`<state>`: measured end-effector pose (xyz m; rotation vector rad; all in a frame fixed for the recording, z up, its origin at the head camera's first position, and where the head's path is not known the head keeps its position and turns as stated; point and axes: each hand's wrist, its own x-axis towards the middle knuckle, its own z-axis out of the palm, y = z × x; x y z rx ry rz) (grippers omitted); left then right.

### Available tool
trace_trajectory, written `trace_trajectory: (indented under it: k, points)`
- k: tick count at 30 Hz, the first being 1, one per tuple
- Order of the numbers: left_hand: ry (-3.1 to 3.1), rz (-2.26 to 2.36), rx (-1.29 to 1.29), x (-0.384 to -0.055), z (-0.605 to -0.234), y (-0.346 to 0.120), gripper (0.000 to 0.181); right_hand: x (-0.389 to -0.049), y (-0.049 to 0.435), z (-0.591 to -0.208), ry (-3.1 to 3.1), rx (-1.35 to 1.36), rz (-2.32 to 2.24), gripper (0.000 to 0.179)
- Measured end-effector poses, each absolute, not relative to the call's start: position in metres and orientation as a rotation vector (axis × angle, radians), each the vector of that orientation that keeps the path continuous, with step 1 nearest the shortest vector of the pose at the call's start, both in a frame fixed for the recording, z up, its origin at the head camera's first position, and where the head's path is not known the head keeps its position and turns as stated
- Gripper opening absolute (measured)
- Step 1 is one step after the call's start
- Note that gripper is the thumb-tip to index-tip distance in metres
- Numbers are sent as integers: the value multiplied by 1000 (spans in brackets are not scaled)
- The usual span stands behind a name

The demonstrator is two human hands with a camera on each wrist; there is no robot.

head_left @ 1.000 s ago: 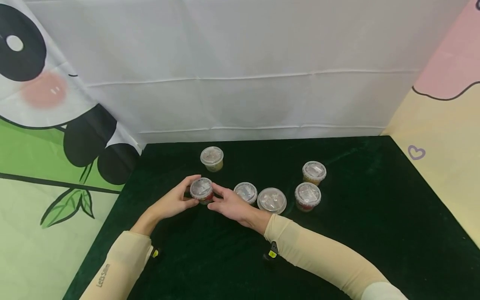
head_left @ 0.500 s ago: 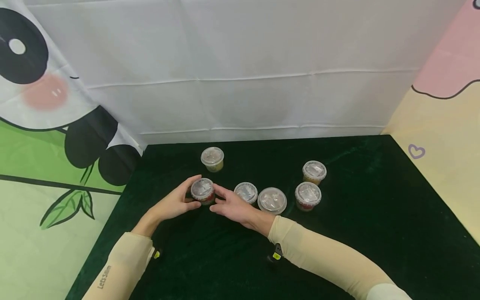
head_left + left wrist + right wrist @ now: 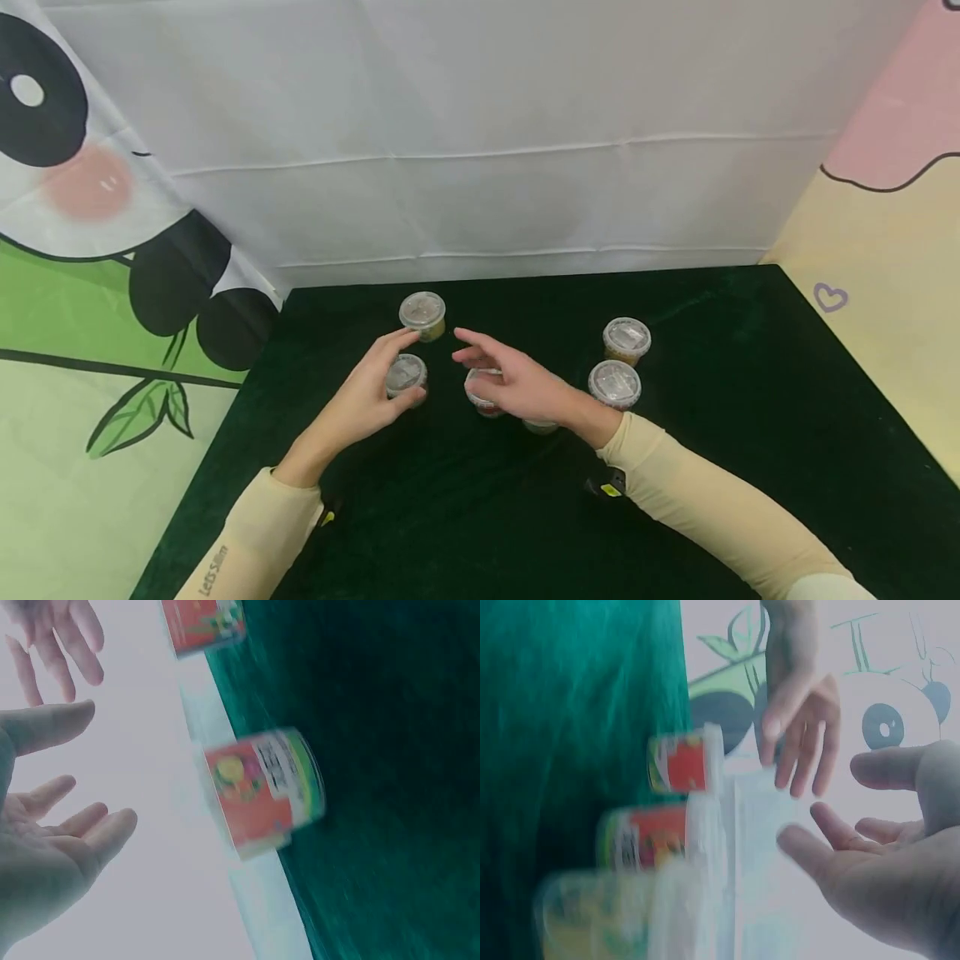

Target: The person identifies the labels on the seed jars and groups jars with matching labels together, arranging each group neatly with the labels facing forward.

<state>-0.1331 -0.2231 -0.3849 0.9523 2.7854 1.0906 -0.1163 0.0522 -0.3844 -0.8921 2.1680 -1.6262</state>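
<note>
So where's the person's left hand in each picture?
Head: left hand, left of the middle.
Left wrist: big, along the lower left edge.
Right wrist: near the top, right of the middle, fingers down.
Shared landmark: green cloth, at the bottom, right and left in turn.

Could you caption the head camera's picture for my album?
Left hand and right hand hover over lidded cups on a dark green cloth.

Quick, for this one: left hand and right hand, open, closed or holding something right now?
Left hand: open, holding nothing, above the lidded cups.
Right hand: open, also holding nothing.
</note>
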Motion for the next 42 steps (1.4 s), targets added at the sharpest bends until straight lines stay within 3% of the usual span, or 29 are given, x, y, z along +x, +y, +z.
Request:
trace_trajectory:
  k: [8,18,42]
  points:
    - [2525,1161,1038,-117,-383,-196,76,-123,81,-381,2536,-929,-1224,77]
    - [2347,1111,834,-117,-405,-182,82,-125,83,-394,2549,-889,-989,88]
    - [2248,1222,809,-121,-416,-182,76,-132,74,-405,2575,-841,-838,80]
